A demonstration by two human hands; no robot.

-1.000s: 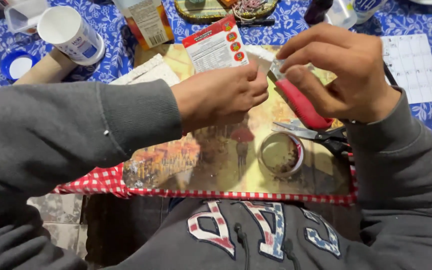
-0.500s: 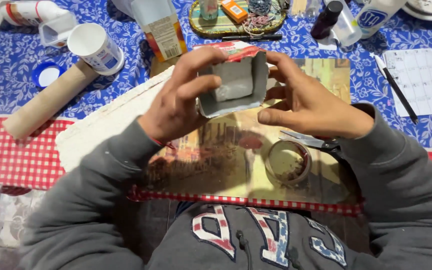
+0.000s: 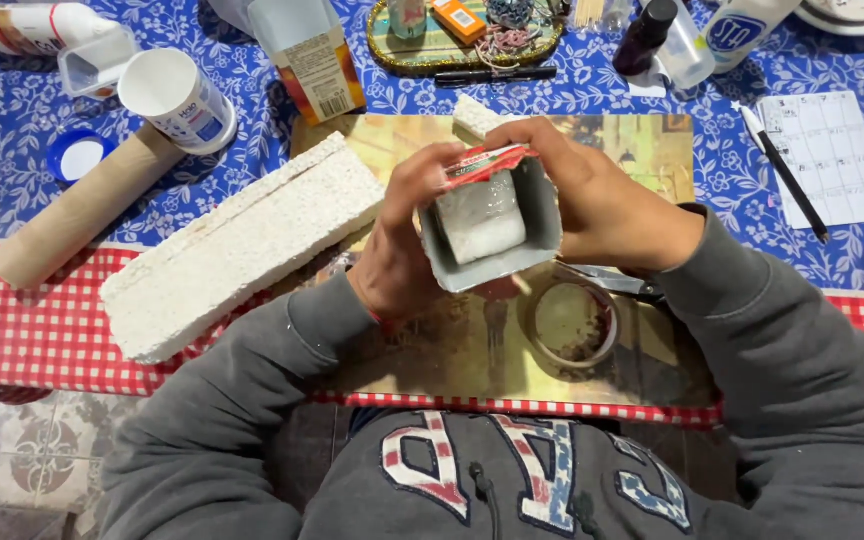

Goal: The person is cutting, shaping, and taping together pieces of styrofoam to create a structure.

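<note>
Left hand: the left hand (image 3: 407, 240) is curled, not fully closed, gripping the left wall of the carton (image 3: 492, 225); thumb on top near the red flap, fingers tucked behind and under.
Right hand: the right hand (image 3: 607, 205) is half closed around the carton's right wall, fingers arched over its top edge at 12 o'clock, palm pressed to the side.
Carton: a cut-open box with silvery lining, its open side turned up to the camera; held off the table between both hands, above the board (image 3: 592, 150). A pale lump sits inside; what it is I cannot tell.
Arm pose: both forearms in grey sleeves rise from 7 and 4 o'clock and meet at the middle, wrists bent inward.
Tape roll: the tape roll (image 3: 572, 325) lies flat on the board at 5 o'clock from the carton, near it, apart from both hands.
Foam block: the foam block (image 3: 242, 245) lies slanted at 9 o'clock from the left hand, just beside the wrist.
Tube: the tube (image 3: 82, 205) lies at 10 o'clock, well apart.
Pen: the pen (image 3: 787, 180) lies at 2 o'clock from the right hand, on paper.
</note>
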